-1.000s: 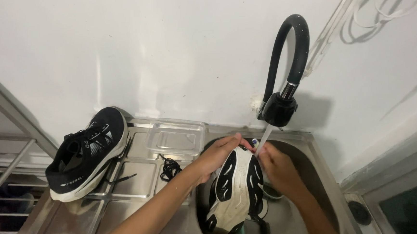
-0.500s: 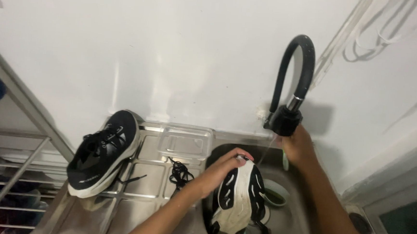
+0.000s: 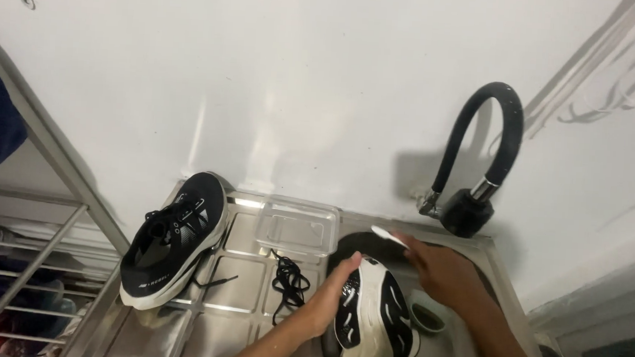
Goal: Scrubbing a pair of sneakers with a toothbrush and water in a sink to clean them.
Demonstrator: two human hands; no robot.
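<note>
My left hand (image 3: pixel 328 298) grips the side of a black and white sneaker (image 3: pixel 375 322) held sole-up over the sink basin (image 3: pixel 461 349). Just above that sole, my right hand (image 3: pixel 440 270) holds a thin white brush (image 3: pixel 389 236) that sticks out to the left. A black flexible faucet (image 3: pixel 480 159) curves above the sink at the wall; its head hangs right behind my right hand. The matching black sneaker (image 3: pixel 176 237) rests on the steel drainboard (image 3: pixel 245 284) at the left, leaning on the wall.
A clear plastic tray (image 3: pixel 296 227) lies on the drainboard by the wall. A loose black shoelace (image 3: pixel 289 283) is coiled beside my left hand. A metal rack (image 3: pixel 25 271) stands at the far left. White wall rises behind everything.
My right hand has come down from the faucet head to just above the sole, with the brush in it. The view has shifted left and down.
</note>
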